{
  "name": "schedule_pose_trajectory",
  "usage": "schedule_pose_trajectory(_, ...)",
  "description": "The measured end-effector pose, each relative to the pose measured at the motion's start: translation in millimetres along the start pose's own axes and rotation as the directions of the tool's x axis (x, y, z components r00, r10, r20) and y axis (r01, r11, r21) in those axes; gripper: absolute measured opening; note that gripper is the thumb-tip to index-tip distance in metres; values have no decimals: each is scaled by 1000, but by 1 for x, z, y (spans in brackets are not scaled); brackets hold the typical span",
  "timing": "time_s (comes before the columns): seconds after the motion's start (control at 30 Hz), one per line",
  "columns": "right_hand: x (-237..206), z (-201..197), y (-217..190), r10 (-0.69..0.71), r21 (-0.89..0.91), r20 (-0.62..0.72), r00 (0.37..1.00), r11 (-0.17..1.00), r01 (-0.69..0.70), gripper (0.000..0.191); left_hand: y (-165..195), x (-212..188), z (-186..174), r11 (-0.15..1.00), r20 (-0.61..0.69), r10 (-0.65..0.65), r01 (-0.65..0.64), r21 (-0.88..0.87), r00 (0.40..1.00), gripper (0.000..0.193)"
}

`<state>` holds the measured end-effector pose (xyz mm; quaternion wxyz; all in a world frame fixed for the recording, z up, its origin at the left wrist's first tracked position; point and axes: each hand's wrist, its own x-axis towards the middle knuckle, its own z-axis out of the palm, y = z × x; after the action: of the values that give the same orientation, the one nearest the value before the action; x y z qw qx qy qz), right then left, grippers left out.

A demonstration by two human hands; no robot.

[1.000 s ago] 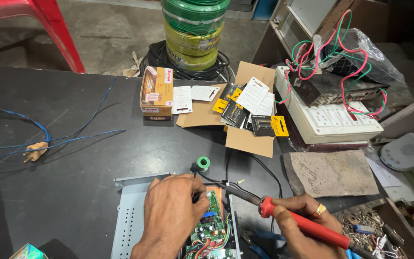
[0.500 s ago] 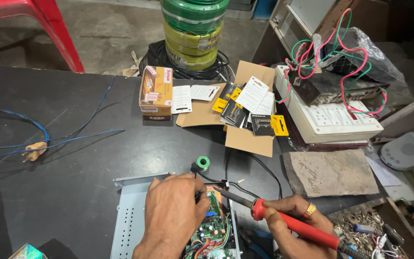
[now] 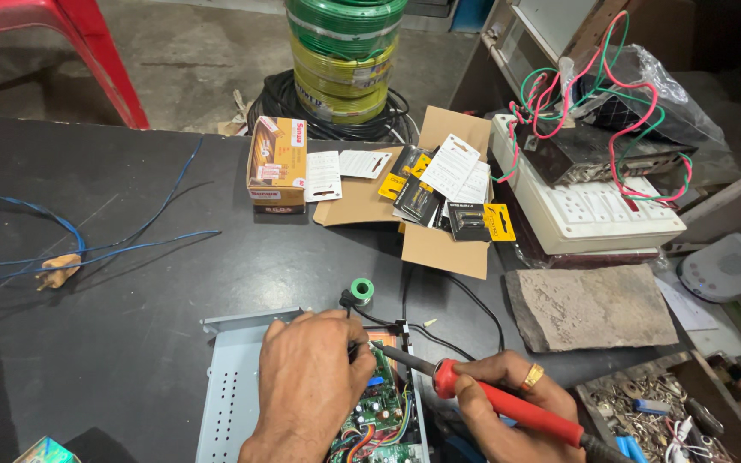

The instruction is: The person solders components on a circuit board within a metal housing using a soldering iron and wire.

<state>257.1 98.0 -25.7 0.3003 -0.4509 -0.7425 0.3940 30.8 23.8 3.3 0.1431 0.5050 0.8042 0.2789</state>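
Hands [image 3: 310, 386] over circuit board [image 3: 381, 413], soldering iron [image 3: 508, 403] angled in, solder spool [image 3: 362, 290] near metal tray [image 3: 233, 386] edge

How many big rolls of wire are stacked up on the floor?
3 show: a green roll on top, a yellow roll under it, and a black coil at the bottom. The frame cuts the top, so more may be hidden.

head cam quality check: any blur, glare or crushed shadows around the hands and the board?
Head view: left hand, right hand and soldering iron sharp, no motion blur; circuit board readable but partly hidden by the left hand; black table dim with soft sheen; top-right corner crushed dark; mild wide-angle stretch at the edges.
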Motion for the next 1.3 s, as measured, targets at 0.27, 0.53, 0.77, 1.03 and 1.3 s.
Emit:
schedule_pose_trajectory(0.27,0,3,3,-10,39,9,1000,999,9,8,0,0,2,1000,3,-11,11,-6,1000,8)
schedule_pose_trajectory(0.53,1,1,0,27,31,39,999,999,-28,9,1,0,2,1000,14,-31,31,0,999,8)
schedule_pose_trajectory(0.77,4,0,-1,13,26,52,999,1000,-14,9,1,1,2,999,12,-34,34,13,999,7)
schedule_pose_trajectory(1.03,0,-1,-9,95,8,-24,995,995,-95,11,1,0,2,1000,-10,-15,15,-5,1000,8)
schedule_pose_trajectory(1.3,3,0,-11,84,22,-9,996,996,-84,10,0,0,2,1000,-13,-13,13,-11,1000,7)
